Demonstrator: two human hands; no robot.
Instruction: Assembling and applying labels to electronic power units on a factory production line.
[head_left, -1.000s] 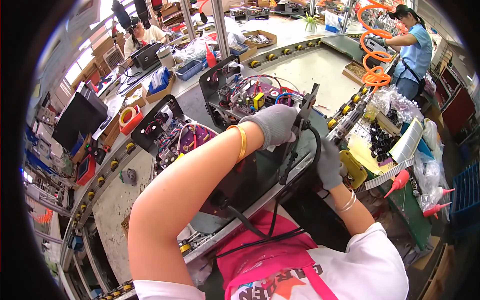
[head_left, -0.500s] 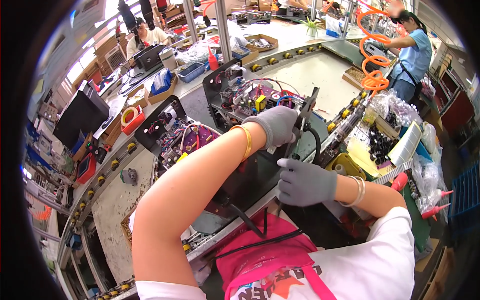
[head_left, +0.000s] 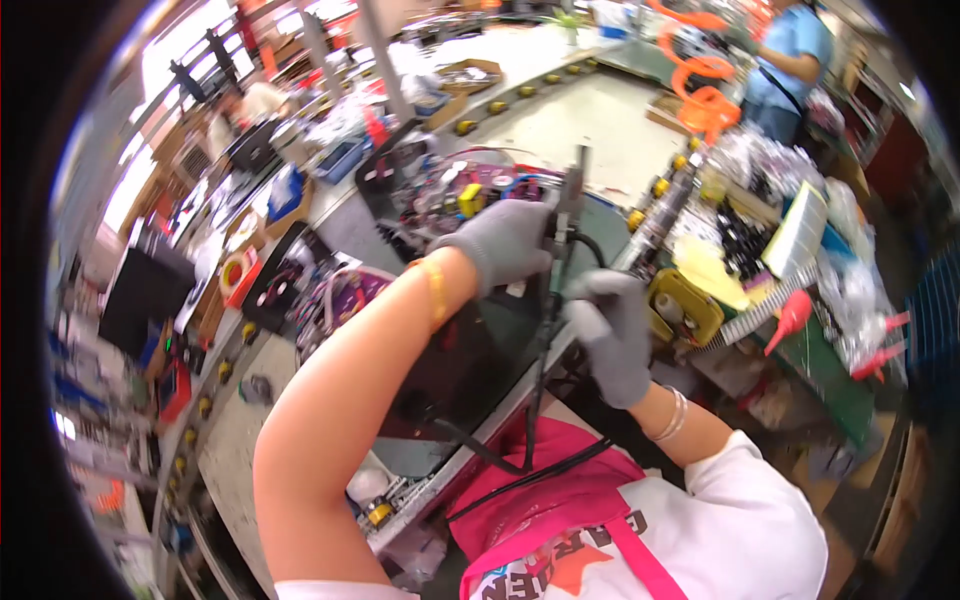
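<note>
My left hand (head_left: 508,242), in a grey glove, is closed at the edge of an upright black panel (head_left: 570,195), seen nearly edge-on. Beside it, circuit boards and wires fill an open black-cased unit (head_left: 465,190). A black cable (head_left: 540,365) runs down from the panel past the front rail to my apron. To the right of that cable, my gloved right hand (head_left: 615,340) is raised with its fingers bent and smeared by motion. Whether it holds anything is unclear. A second open unit (head_left: 335,300), with purple boards and wires, stands to the left, partly behind my left forearm.
On the right are a yellow container (head_left: 685,308), a red squeeze bottle (head_left: 792,318) and clear plastic bags (head_left: 755,165). An orange coiled hose (head_left: 708,105) hangs near a person in blue (head_left: 790,70). Another person (head_left: 255,105) sits at the far left. Rollers line the conveyor.
My right hand has risen and turned more upright, its fingers now beside the cable. My left hand stays at the panel. The whole view has shifted and blurred.
</note>
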